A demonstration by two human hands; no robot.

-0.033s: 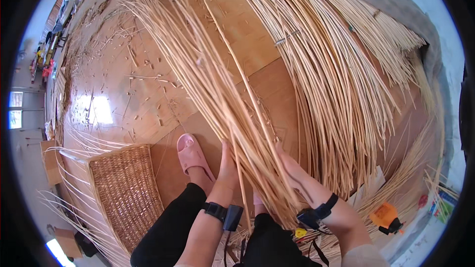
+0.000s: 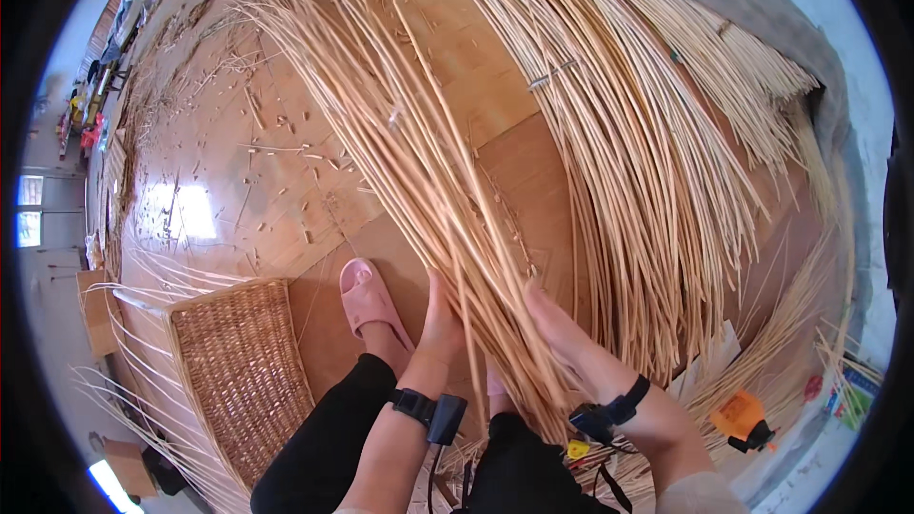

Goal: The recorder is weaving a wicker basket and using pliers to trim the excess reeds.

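Note:
A long loose bundle of tan wicker rods point(image 2: 409, 171) runs from the far left of the floor down to between my forearms. My left hand point(image 2: 441, 316) presses against its left side. On the opposite side my right hand point(image 2: 552, 316) holds it. The bundle hides most of the fingers of both hands. Below my hands, the near ends of the rods slant past my right wrist, over my dark trouser leg. Toward the far end the rods fan apart.
A thick pile of rods point(image 2: 619, 133), tied in one place, covers the right side. A woven wicker basket point(image 2: 238, 362) with uncut stakes stands at lower left, near my pink slipper point(image 2: 367, 295). Short offcuts point(image 2: 286, 124) litter the floor. An orange object point(image 2: 741, 416) lies lower right.
The rod that stood apart on the bundle's right side now lies closer to the others. The rods spread differently, and my right hand has shifted slightly.

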